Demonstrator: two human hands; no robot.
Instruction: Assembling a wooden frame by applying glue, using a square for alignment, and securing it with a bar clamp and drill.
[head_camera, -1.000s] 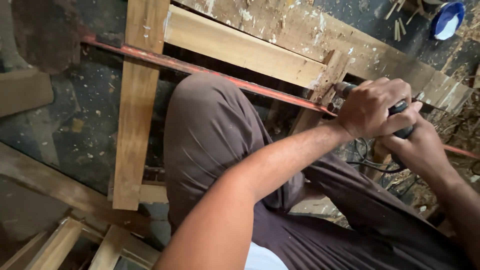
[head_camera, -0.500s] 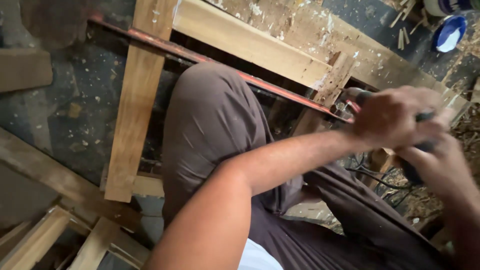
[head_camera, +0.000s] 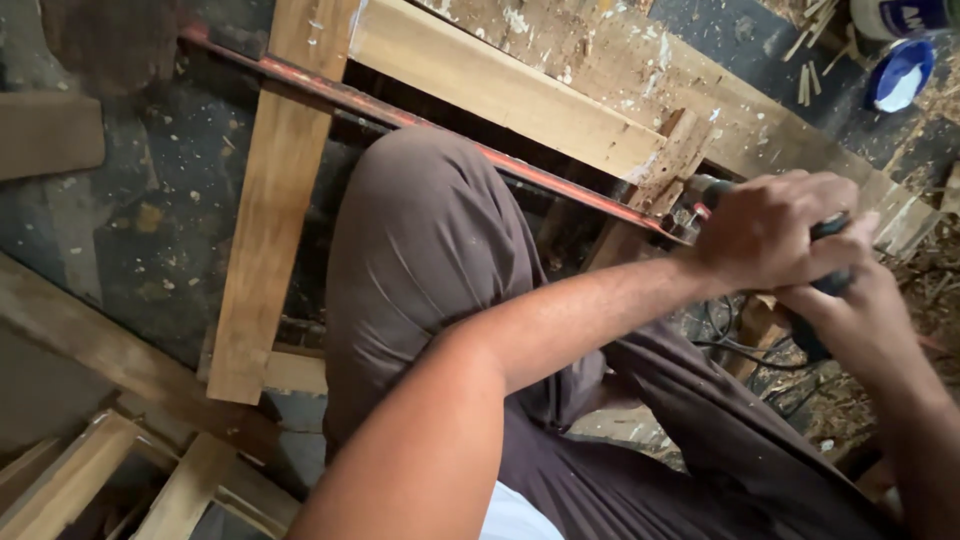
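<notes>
Sawdust-strewn floor (head_camera: 150, 200): my left hand (head_camera: 775, 228) and right hand (head_camera: 860, 320) clamp the power tool (head_camera: 830, 232); I'd steady it square against the wooden frame (head_camera: 500, 90).

The wooden frame (head_camera: 500, 85) is seen as pale, bare timber, smooth on its long faces and rough and splintered at the joint. A long metal bar (head_camera: 420, 120) is coated in worn red paint (dull, not glossy). The power tool (head_camera: 825, 250) appears dark matt plastic. The trousers (head_camera: 420, 260) are soft brown cloth.
</notes>
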